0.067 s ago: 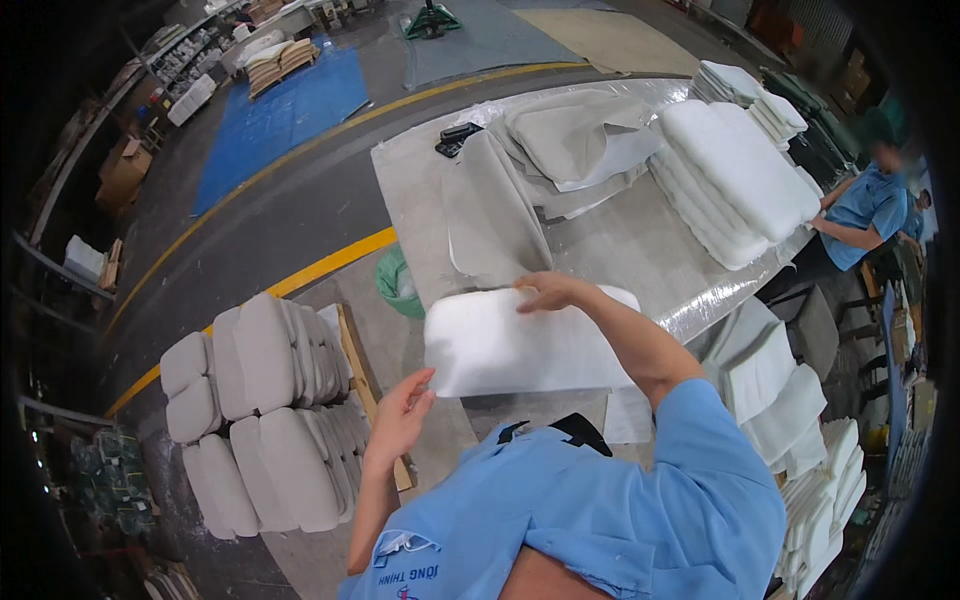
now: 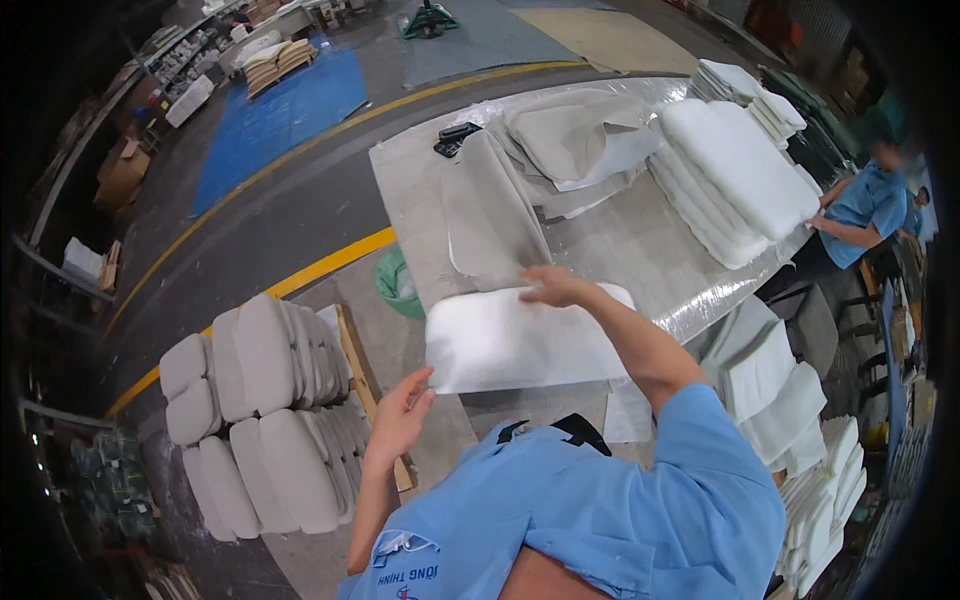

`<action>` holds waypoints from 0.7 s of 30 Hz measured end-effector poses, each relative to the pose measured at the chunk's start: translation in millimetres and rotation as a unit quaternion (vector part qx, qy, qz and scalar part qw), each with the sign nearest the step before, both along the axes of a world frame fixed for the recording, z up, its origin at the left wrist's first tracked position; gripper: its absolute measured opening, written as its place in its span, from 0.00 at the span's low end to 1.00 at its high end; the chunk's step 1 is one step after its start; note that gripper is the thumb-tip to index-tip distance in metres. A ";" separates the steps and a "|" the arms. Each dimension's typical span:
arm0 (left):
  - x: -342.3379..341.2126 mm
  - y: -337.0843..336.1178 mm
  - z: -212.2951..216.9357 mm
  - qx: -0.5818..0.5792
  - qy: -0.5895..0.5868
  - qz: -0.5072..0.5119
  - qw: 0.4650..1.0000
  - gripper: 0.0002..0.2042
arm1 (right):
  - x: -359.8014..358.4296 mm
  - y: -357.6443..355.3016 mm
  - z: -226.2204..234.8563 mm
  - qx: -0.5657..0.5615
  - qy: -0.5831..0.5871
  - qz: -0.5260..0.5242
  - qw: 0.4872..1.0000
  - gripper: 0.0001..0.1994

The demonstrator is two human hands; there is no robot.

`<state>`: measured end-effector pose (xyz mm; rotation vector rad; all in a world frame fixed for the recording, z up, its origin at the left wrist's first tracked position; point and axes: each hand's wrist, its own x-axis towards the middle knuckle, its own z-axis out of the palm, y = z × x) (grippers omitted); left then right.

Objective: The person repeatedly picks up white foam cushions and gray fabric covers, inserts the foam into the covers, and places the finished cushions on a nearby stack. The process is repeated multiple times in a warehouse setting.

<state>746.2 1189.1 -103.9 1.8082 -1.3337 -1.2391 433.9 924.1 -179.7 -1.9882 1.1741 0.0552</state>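
A white padded cushion piece (image 2: 520, 345) lies across the near edge of the table in front of me. My right hand (image 2: 556, 287) is over its far edge, fingers spread and slightly blurred. At the pad's near left corner is my left hand (image 2: 402, 412), its fingertips by the edge and its thumb apart from the fingers; firm contact cannot be made out. Just beyond the pad lies grey fabric (image 2: 492, 215), a loose sheet on the table (image 2: 620, 250). A fabric-covered piece (image 2: 560, 135) rests farther back.
White pads (image 2: 735, 170) are stacked at the table's right, beside a person in blue (image 2: 868, 215). Grey cushions (image 2: 265, 365) stand in rows at left. A green bag (image 2: 397, 280) sits by the table's left edge. More white pieces (image 2: 765, 385) are piled at right.
My right hand has lifted and shifted slightly along the pad's far edge. The pad has settled a little flatter, and my left hand has hardly moved.
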 end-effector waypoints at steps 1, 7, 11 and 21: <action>0.5 -3.4 -0.8 0.026 -0.017 0.000 1.000 0.21 | -18.8 -0.9 -5.3 -0.010 -0.061 -0.081 0.995 0.35; 9.8 -52.5 -61.9 -0.031 -0.049 0.069 0.996 0.28 | -159.4 24.2 -13.3 -0.108 -0.096 -0.369 0.918 0.30; -28.6 -98.7 -117.9 -0.021 -0.031 0.134 0.990 0.32 | -187.4 57.7 -43.6 -0.018 -0.093 -0.463 0.881 0.30; -8.9 -105.7 -104.2 0.057 0.267 0.163 0.948 0.35 | -150.8 131.6 -55.8 -0.117 -0.238 -0.557 0.787 0.36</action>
